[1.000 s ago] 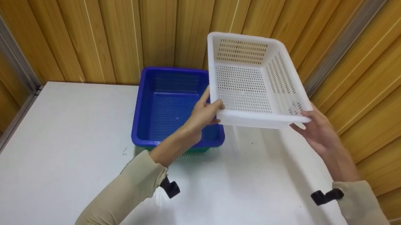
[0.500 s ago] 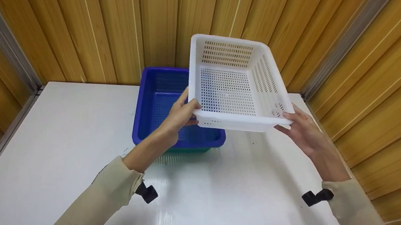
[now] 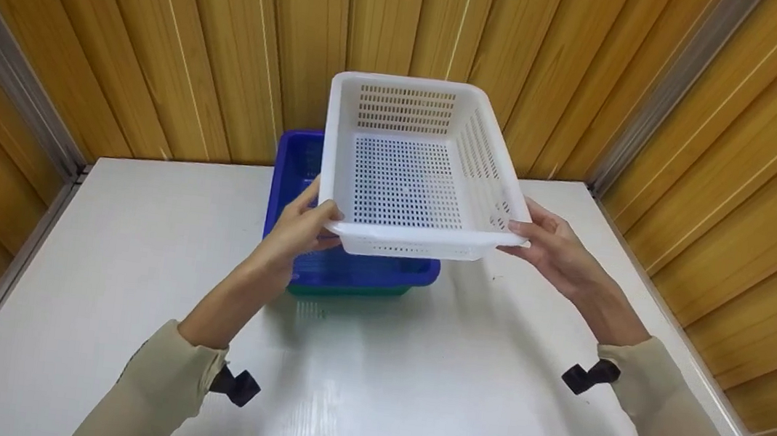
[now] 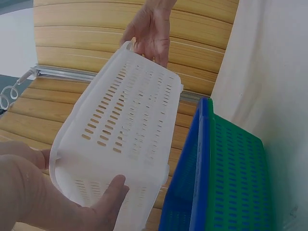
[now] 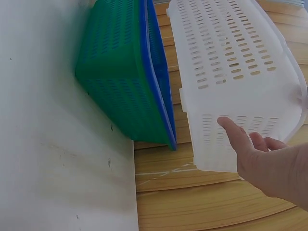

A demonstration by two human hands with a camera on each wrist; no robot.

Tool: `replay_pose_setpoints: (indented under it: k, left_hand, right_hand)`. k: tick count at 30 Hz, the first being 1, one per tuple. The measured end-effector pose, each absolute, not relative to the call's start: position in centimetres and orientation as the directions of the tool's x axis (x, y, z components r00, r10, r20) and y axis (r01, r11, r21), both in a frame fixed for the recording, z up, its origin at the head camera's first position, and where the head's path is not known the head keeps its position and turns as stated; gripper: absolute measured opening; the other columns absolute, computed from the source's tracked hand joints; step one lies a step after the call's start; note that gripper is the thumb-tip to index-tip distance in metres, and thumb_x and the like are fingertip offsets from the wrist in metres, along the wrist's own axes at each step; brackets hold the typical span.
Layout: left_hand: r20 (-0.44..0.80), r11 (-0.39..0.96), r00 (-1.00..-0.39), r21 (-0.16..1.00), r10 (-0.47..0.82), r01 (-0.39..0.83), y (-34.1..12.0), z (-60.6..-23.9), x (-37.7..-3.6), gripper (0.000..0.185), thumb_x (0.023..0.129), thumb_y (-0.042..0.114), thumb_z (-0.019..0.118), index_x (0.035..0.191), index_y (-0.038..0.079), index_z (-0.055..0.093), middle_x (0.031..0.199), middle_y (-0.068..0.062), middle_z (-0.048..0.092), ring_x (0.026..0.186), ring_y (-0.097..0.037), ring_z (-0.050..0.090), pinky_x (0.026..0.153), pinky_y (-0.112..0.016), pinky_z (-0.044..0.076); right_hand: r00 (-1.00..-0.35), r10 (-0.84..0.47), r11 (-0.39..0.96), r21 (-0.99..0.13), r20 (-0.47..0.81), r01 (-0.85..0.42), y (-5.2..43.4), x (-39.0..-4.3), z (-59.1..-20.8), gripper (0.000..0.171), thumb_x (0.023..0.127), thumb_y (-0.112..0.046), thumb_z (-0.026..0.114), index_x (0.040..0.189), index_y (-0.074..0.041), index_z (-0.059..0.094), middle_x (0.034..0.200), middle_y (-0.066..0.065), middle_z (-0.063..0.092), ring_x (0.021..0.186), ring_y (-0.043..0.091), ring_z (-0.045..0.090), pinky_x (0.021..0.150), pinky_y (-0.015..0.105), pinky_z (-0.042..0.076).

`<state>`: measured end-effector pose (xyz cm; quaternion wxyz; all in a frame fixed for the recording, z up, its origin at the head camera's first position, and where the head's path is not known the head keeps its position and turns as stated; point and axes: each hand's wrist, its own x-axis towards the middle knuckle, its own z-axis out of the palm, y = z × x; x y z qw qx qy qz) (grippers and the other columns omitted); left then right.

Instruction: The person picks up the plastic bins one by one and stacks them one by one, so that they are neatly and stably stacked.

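Note:
Held up in both hands is a white plastic basket (image 3: 401,233) with slotted walls and a perforated floor, nothing inside it. My left hand (image 3: 295,231) grips its near left corner, thumb over the rim. At the near right corner my right hand (image 3: 551,250) pinches the rim, thumb on top and fingers below. Beneath and behind it a blue basket (image 3: 353,270) sits nested in a green basket (image 3: 351,291) on the table. In the left wrist view the white basket (image 4: 130,106) stands apart from the blue rim (image 4: 202,159). The right wrist view shows the same gap.
The white table (image 3: 448,400) runs up to wood-patterned wall panels (image 3: 382,12) at the back and on both sides. Metal strips (image 3: 673,97) line the corners. A black wrist mount (image 3: 590,377) sticks out from each sleeve.
Both hands have carried the white basket left and slightly nearer, from the right of the stack to over it. More of the blue basket is now covered in the head view.

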<state>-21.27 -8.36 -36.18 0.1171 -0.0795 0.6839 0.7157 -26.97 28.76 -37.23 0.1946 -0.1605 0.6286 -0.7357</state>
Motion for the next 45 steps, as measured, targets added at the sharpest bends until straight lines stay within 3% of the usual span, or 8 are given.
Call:
replay_pose_setpoints:
  k: [8,16,23,30,35,40,45]
  left_hand:
    - [-0.264,-0.041,-0.961,0.963,0.076,-0.268,-11.1,-36.8,-20.6,0.079,0.097,0.016,0.051,0.164,0.035,0.016,0.155,-0.017,0.047,0.123,-0.035,0.062,0.113,-0.049,0.047]
    - [-0.296,-0.024,-0.955,0.955,0.023,-0.297,-13.2,-37.2,-19.6,0.08,0.098,0.017,0.052,0.164,0.038,0.013,0.163,-0.015,0.035,0.133,-0.037,0.054,0.113,-0.046,0.048]
    - [-0.305,-0.001,-0.952,0.952,0.007,-0.305,-14.5,-37.6,-19.0,0.08,0.1,0.02,0.051,0.165,0.034,0.008,0.157,-0.021,0.04,0.124,-0.031,0.055,0.111,-0.041,0.049]
    - [-0.312,-0.006,-0.95,0.95,-0.002,-0.312,-15.2,-38.7,-18.7,0.078,0.099,0.022,0.051,0.165,0.034,0.011,0.159,-0.018,0.039,0.122,-0.03,0.055,0.11,-0.039,0.049]
    - [-0.313,-0.003,-0.95,0.95,-0.009,-0.313,-15.6,-39.5,-18.8,0.077,0.099,0.021,0.052,0.165,0.033,0.014,0.161,-0.017,0.037,0.122,-0.031,0.056,0.113,-0.042,0.048]
    - [-0.316,0.001,-0.948,0.949,-0.027,-0.316,-16.0,-40.4,-19.1,0.077,0.099,0.021,0.052,0.165,0.032,0.016,0.161,-0.018,0.038,0.123,-0.033,0.057,0.115,-0.044,0.046]
    - [-0.334,0.01,-0.942,0.942,-0.048,-0.334,-16.4,-41.7,-18.9,0.076,0.098,0.021,0.054,0.165,0.03,0.019,0.159,-0.018,0.041,0.121,-0.034,0.059,0.115,-0.047,0.046]
  right_hand:
    - [-0.863,-0.505,-0.078,-0.994,-0.027,0.077,26.6,-27.0,-37.8,0.068,0.102,-0.003,0.054,0.163,-0.01,0.024,0.162,0.021,0.032,0.138,0.036,0.049,0.106,0.047,0.054]
    - [-0.857,-0.512,-0.06,-0.992,-0.063,0.109,24.2,-27.2,-38.4,0.071,0.101,-0.006,0.059,0.163,-0.016,0.027,0.163,0.016,0.033,0.139,0.037,0.047,0.109,0.051,0.05]
    - [-0.839,-0.537,-0.064,-0.987,-0.092,0.149,22.7,-27.3,-39.1,0.07,0.101,-0.006,0.057,0.163,-0.018,0.027,0.164,0.015,0.033,0.143,0.039,0.042,0.107,0.046,0.053]
    - [-0.83,-0.547,-0.026,-0.989,-0.108,0.146,22.1,-27.7,-40.0,0.072,0.1,-0.01,0.06,0.163,-0.02,0.026,0.165,0.017,0.031,0.146,0.044,0.037,0.106,0.043,0.054]
    - [-0.827,-0.547,0.018,-0.989,-0.13,0.144,21.8,-28.1,-40.6,0.074,0.1,-0.012,0.062,0.163,-0.02,0.025,0.165,0.013,0.032,0.145,0.04,0.039,0.107,0.038,0.053]
    - [-0.824,-0.55,0.069,-0.991,-0.135,0.116,21.3,-28.5,-41.5,0.074,0.1,-0.015,0.063,0.163,-0.021,0.026,0.165,0.011,0.033,0.147,0.038,0.04,0.114,0.041,0.047]
    - [-0.8,-0.587,0.104,-0.992,-0.124,0.078,21.1,-28.9,-42.9,0.072,0.102,-0.016,0.06,0.164,-0.018,0.024,0.167,0.015,0.029,0.151,0.04,0.034,0.124,0.052,0.03]
